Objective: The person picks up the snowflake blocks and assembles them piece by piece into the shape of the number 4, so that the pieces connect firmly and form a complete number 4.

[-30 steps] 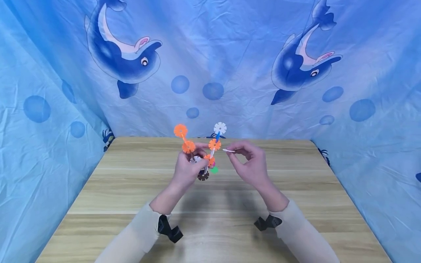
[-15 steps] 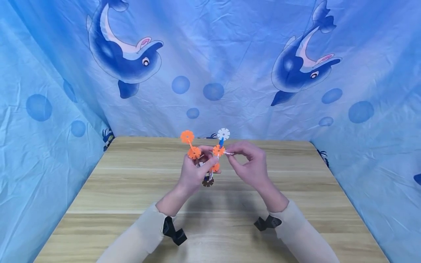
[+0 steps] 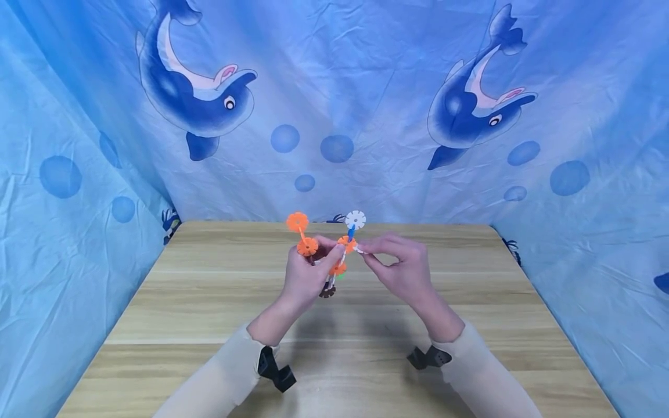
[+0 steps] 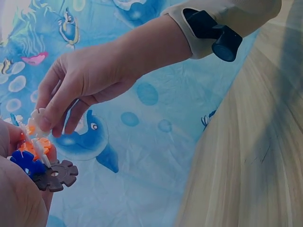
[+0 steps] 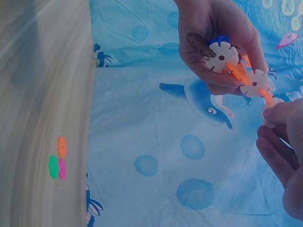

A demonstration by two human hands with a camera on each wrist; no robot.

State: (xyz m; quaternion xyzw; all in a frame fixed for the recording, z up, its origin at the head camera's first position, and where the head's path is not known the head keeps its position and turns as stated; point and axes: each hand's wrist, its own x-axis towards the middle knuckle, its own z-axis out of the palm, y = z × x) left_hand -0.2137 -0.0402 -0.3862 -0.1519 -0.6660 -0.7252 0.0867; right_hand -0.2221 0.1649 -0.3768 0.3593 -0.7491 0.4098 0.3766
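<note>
My left hand (image 3: 305,277) grips a branching chain of interlocked snowflake discs above the table. Two orange discs (image 3: 297,222) rise on its left branch. The right branch ends in a white disc (image 3: 355,220) joined through a blue disc (image 3: 351,233) to an orange disc (image 3: 347,242). Lower down, the left wrist view shows a brown disc (image 4: 57,175) and a dark blue disc (image 4: 27,162). Between thumb and finger, my right hand (image 3: 402,264) pinches another white snowflake disc (image 4: 39,119) against that right-branch orange disc. Fingers hide how far the two fit together.
Loose on the wooden table (image 3: 209,313) lie an orange disc (image 5: 62,146), a green disc (image 5: 54,167) and a pink disc (image 5: 62,169), close together beyond the hands. A blue dolphin-print curtain (image 3: 387,186) encloses the table's back and sides.
The pinched white disc, earlier apart from the chain, now meets the right-branch orange disc. My left hand has shifted slightly right and the chain sits a little lower.
</note>
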